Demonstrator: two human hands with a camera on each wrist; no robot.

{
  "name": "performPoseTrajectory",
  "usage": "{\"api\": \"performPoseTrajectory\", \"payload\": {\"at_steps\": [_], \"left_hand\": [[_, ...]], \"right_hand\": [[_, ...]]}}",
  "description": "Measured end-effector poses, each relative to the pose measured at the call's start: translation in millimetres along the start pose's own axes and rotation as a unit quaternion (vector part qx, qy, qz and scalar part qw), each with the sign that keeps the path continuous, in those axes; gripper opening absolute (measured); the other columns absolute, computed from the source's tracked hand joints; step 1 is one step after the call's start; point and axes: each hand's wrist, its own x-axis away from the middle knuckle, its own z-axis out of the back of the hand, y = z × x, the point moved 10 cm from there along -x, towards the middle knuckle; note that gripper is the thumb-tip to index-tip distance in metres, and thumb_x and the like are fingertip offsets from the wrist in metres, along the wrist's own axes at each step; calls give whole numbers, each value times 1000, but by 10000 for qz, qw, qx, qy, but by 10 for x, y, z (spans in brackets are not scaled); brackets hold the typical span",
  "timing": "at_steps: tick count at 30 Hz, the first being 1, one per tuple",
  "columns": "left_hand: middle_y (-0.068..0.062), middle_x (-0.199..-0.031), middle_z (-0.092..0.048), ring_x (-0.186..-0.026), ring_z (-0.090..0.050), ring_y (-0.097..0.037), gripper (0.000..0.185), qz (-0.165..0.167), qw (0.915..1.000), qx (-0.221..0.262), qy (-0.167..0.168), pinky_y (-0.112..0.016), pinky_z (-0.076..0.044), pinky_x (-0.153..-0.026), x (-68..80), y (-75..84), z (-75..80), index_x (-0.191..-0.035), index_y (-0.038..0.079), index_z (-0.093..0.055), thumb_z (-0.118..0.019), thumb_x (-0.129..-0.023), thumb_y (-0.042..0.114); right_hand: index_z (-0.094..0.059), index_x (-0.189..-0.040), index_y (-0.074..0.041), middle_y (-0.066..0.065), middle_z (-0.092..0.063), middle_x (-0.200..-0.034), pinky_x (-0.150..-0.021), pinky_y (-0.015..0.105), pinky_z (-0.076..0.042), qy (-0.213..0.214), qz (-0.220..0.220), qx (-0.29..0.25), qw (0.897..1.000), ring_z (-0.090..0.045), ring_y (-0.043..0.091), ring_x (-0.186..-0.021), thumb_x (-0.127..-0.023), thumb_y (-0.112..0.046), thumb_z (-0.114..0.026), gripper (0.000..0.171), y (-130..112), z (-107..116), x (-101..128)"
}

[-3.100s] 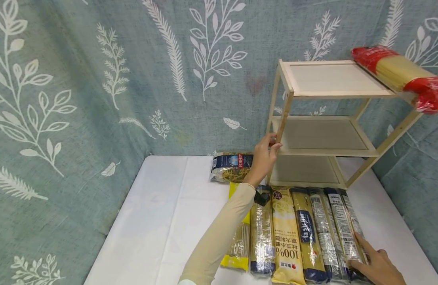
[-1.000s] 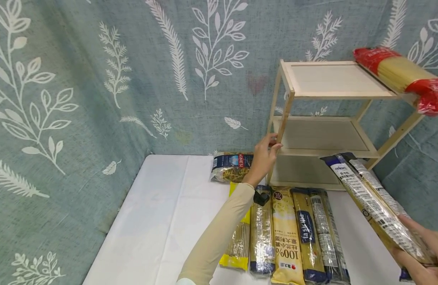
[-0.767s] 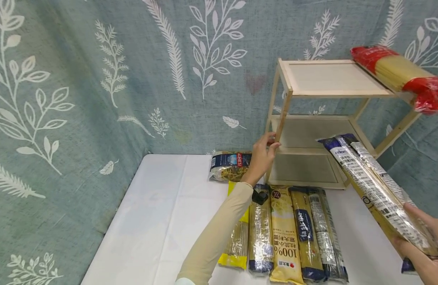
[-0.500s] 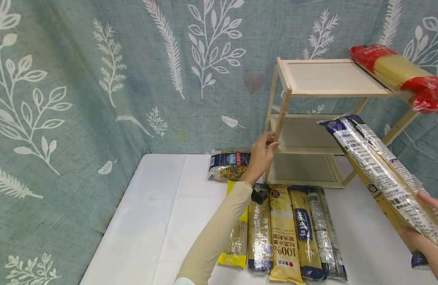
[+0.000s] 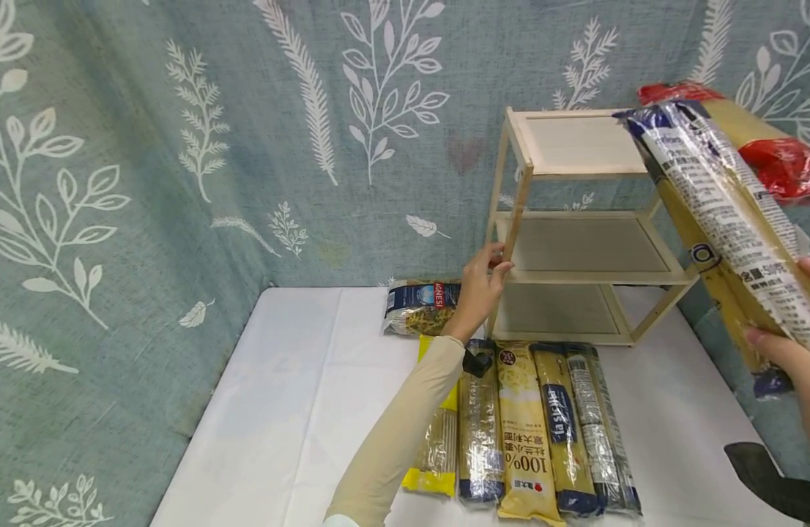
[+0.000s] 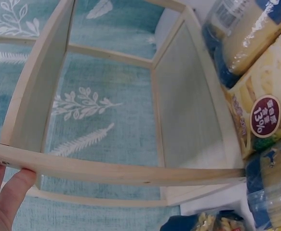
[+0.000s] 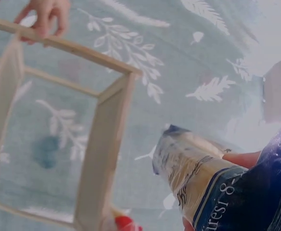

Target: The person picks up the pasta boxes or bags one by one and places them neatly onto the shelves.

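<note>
My left hand [image 5: 477, 293] pinches the front left post of a three-tier wooden shelf [image 5: 596, 278], with thumb and fingers at the post in the left wrist view. Raised at the right, my right hand [image 5: 790, 359] grips a long spaghetti packet [image 5: 734, 219] with navy ends and white printed labels. Tilted, the packet overlaps the right part of the shelf top in the head view. Behind it, a red-ended spaghetti packet [image 5: 790, 165] lies on the shelf top, partly hidden. The right wrist view shows the held packet's navy printed side [image 7: 222, 197].
Before the shelf, several long pasta packets lie side by side, among them a yellow noodle packet [image 5: 526, 432] and a la sicilia packet [image 5: 563, 424]. A short Agnesi pasta bag [image 5: 418, 307] lies left of the shelf on the white table [image 5: 280, 395]. Patterned curtain [image 5: 280, 146] surrounds everything.
My right hand has picked the spaghetti packet off the right end of the row and raised it to the height of the shelf top. The left hand stays on the post.
</note>
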Motion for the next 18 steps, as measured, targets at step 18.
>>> {"api": "performPoseTrajectory", "payload": {"at_steps": [18], "left_hand": [[-10,-98,-63,-89,-61,-18,31,-251,9997,-25,37,-22,-49,-77,5,24,13,-123,4,-54,-58,-94,16]], "right_hand": [[-38,-143,-34,0,-42,-128,-82,16,-46,43,110,849,9963,-44,12,-112,-85,-13,-68,69,-664,-508,-1184]]}}
